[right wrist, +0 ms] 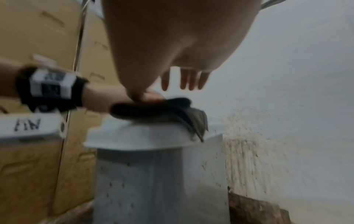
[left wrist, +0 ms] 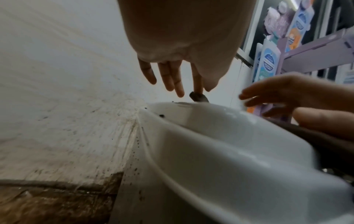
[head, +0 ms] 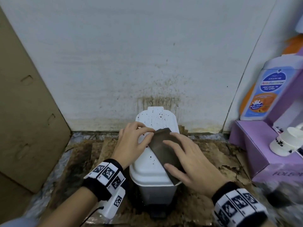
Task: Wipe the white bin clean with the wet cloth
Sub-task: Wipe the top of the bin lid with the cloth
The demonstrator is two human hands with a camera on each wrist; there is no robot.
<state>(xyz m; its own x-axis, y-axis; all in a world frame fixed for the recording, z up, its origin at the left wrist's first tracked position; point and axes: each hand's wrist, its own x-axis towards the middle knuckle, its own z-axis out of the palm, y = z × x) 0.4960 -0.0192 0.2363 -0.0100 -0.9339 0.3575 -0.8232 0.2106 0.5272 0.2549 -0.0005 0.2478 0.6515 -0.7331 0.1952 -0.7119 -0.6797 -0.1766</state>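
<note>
The white bin (head: 148,169) stands against the wall, its shut lid speckled with dark spots. A dark wet cloth (head: 164,145) lies slantwise over the lid's right half and hangs over the near rim. My left hand (head: 148,132) pinches the cloth's far corner between thumb and forefinger. My right hand (head: 176,153) lies flat on the cloth with spread fingers. In the left wrist view the pinched cloth corner (left wrist: 198,97) sticks up above the lid (left wrist: 210,144). In the right wrist view the cloth (right wrist: 195,121) drapes over the bin (right wrist: 153,174), and my thumb presses on it.
The wall (head: 157,99) behind the bin is spattered brown. Cardboard boxes (head: 24,112) stand close on the left. At the right is a purple stand (head: 250,145) with a wash bottle (head: 265,89) and a small white pot (head: 285,143). Stained brown cardboard (head: 213,153) covers the floor.
</note>
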